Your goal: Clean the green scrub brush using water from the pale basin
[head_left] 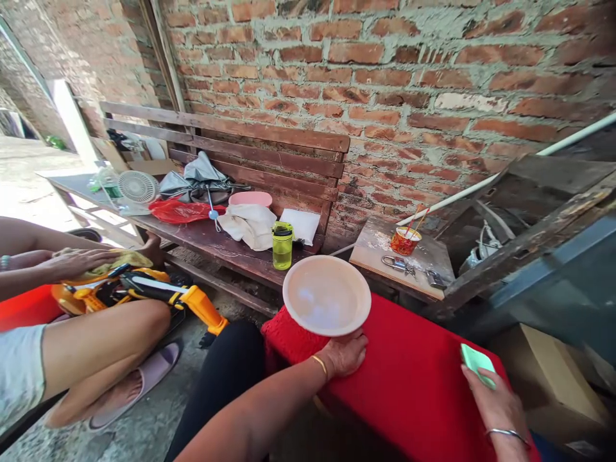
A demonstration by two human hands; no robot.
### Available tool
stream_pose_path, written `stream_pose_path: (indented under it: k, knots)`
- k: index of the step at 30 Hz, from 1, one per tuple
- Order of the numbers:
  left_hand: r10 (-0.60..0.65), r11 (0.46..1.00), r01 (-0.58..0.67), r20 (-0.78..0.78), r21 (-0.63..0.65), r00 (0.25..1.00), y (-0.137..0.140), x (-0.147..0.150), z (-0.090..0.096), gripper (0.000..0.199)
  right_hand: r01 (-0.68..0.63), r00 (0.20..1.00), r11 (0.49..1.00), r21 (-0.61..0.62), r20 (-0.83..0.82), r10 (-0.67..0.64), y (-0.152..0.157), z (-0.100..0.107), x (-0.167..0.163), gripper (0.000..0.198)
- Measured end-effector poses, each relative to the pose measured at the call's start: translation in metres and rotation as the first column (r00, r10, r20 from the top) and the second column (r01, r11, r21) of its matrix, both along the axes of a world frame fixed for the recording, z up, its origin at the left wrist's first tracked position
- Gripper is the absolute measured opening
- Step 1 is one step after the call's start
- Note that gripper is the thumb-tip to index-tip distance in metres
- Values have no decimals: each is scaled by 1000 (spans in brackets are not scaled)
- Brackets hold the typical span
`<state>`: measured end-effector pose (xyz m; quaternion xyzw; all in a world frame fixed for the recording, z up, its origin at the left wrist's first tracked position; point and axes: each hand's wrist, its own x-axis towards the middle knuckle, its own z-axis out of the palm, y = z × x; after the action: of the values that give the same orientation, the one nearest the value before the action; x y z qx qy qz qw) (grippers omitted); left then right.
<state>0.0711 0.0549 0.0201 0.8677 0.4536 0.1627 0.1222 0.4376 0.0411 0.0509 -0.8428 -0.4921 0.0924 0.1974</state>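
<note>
Partly covered by its grip, a pale-green object (474,360) sits in the right hand (498,401), which is closed round it. The left hand (344,353) touches the near side of a pale basin (315,330); I cannot tell if it grips. The basin's contents are unclear. It is at the red-covered counter's (399,378) far left corner. Beyond: a green bottle (282,249), brick wall (409,128).

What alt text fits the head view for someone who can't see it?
A person's left hand is at a pale basin and their right hand holds a mint-green object, over a red cloth. At left, another person's hand rests on a yellow cloth.
</note>
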Motion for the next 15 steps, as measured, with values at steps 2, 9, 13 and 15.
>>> stream_pose_path:
  k: [2, 9, 13, 15]
  knots:
    - [3, 1000, -3, 8, 12, 1000, 0, -1, -1, 19, -49, 988, 999, -3, -149, 48, 9, -1, -61, 63]
    - [-3, 998, 1, 35, 57, 999, 2, -3, -7, 18, -402, 915, 916, -14, -38, 401, 20, -8, -192, 41]
    - [-5, 1000, 4, 50, 28, 999, 1, -5, -6, 20, -257, 966, 965, -53, 0, 257, 7, -14, -134, 51]
    - [-4, 1000, 4, 46, 9, 999, 1, -5, -4, 21, -134, 991, 989, -53, -17, 134, -5, -19, -80, 58]
